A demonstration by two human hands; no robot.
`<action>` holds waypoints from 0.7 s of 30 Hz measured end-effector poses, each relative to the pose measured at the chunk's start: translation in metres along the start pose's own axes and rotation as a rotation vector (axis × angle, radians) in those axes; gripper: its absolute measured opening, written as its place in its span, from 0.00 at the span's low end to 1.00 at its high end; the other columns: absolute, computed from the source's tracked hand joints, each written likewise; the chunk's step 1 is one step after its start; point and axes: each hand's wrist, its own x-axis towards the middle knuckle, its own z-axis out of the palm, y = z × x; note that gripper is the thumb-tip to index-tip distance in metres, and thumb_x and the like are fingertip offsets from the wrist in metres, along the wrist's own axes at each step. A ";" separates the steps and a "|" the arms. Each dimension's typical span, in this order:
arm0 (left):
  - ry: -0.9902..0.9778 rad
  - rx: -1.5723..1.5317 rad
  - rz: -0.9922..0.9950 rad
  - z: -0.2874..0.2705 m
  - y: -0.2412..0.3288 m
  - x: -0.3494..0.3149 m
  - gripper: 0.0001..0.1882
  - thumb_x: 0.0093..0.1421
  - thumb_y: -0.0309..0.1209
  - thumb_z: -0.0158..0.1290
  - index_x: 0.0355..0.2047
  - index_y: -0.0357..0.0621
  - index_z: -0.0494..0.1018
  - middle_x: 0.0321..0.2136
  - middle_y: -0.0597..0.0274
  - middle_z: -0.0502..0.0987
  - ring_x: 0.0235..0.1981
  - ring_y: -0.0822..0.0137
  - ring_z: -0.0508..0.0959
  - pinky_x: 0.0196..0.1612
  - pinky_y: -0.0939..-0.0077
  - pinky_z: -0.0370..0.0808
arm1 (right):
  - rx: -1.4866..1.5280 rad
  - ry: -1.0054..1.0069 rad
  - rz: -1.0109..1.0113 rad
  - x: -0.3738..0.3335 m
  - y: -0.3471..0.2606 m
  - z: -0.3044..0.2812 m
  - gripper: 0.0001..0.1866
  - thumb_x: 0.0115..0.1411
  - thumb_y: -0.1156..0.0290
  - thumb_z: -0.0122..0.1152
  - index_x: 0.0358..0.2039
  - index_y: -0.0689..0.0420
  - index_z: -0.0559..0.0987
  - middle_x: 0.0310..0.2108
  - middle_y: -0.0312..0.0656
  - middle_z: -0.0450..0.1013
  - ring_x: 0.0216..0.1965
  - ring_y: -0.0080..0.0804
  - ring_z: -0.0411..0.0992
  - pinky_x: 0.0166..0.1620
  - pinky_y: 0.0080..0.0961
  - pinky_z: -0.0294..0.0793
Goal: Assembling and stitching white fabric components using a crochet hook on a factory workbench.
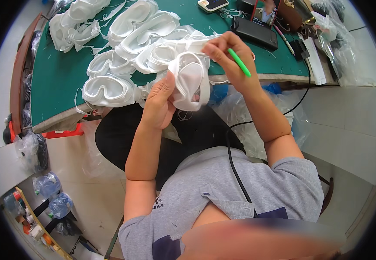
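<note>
My left hand (158,103) is closed on a white padded eye mask (188,82), thumb on its near side, just off the table's front edge. The mask is tilted up, and its wide white band loops down on the right. My right hand (233,58) is closed, with a bright green pen-shaped tool (239,63) lodged between its fingers; the tool's tip is hidden. Its thumb and forefinger meet beside white strap material above the mask; I cannot tell whether they grip it. Several similar white eye masks (110,92) lie heaped on the table to the left and behind.
The green table (58,91) carries a black box (254,33), a phone (266,11), a small white device (213,4) and a pen (284,39) at the back right. A black cable (298,103) hangs off the right side. Clear plastic bags (244,121) sit below the edge.
</note>
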 end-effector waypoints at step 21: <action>0.173 -0.354 0.305 -0.034 0.019 0.003 0.22 0.70 0.44 0.35 0.52 0.41 0.67 0.31 0.64 0.71 0.31 0.70 0.68 0.36 0.74 0.68 | 0.225 -0.893 -0.221 -0.039 -0.044 -0.012 0.21 0.48 0.83 0.68 0.14 0.53 0.61 0.20 0.39 0.72 0.23 0.36 0.71 0.26 0.28 0.67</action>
